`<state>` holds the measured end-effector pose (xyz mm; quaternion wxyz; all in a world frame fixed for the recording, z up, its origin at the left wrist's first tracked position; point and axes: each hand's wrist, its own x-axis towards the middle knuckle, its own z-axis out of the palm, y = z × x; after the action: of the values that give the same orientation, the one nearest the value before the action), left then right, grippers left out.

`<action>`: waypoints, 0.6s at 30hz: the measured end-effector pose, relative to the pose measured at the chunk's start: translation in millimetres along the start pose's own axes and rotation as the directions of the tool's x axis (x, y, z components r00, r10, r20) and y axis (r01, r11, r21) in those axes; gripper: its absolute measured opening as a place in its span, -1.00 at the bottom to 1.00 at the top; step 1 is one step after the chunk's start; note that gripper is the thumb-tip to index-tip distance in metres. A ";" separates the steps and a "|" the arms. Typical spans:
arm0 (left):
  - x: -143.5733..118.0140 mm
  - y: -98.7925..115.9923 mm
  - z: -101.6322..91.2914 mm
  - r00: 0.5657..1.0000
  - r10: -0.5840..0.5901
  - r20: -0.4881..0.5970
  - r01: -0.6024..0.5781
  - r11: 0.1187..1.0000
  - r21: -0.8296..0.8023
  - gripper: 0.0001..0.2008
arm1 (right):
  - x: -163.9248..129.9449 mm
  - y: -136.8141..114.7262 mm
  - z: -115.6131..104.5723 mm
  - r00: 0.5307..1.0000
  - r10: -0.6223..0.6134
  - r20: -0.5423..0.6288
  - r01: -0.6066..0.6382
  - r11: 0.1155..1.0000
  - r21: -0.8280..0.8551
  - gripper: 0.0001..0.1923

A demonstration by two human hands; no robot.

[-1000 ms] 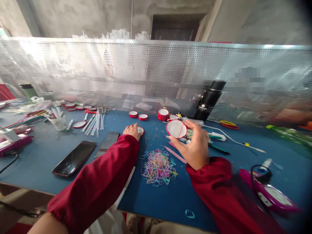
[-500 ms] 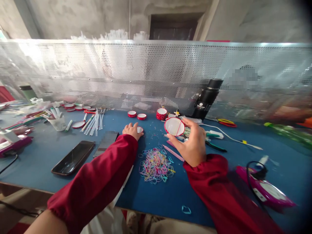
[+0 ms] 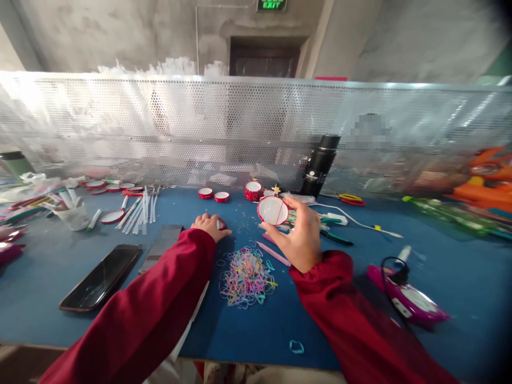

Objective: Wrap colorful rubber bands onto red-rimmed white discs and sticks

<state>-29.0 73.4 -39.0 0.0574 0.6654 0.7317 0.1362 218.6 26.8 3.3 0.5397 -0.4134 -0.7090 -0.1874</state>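
Pinching a round white-faced disc (image 3: 272, 211) by its red rim, the right hand (image 3: 303, 234) holds it tilted up over the matte blue tabletop (image 3: 256, 333). Well apart, the left hand (image 3: 207, 227) partly covers another red-rimmed disc (image 3: 221, 224); whether it grips cannot be told. Nearer lies a tangled heap of thin pastel bands (image 3: 247, 277). Behind, a black cylindrical flask (image 3: 320, 166) stands before shiny perforated metal (image 3: 188, 117).

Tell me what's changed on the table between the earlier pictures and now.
Mainly the view: it has swung right and tilted up slightly, so things sit further left in the picture and a green exit sign shows. Nothing was visibly picked up or let go. The right hand still holds the red-rimmed disc; the left hand stays at a smaller disc.
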 end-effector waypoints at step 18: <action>-25.3 53.7 -16.8 0.987 0.128 -0.101 -0.115 0.108 -0.987 -0.44 | -11.2 -5.0 8.0 0.972 -0.047 0.229 0.023 0.994 0.109 -0.28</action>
<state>20.7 50.4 -10.6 0.4762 0.5177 0.3998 0.5877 210.6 25.3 -9.0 0.4711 -0.3906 -0.7832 -0.1097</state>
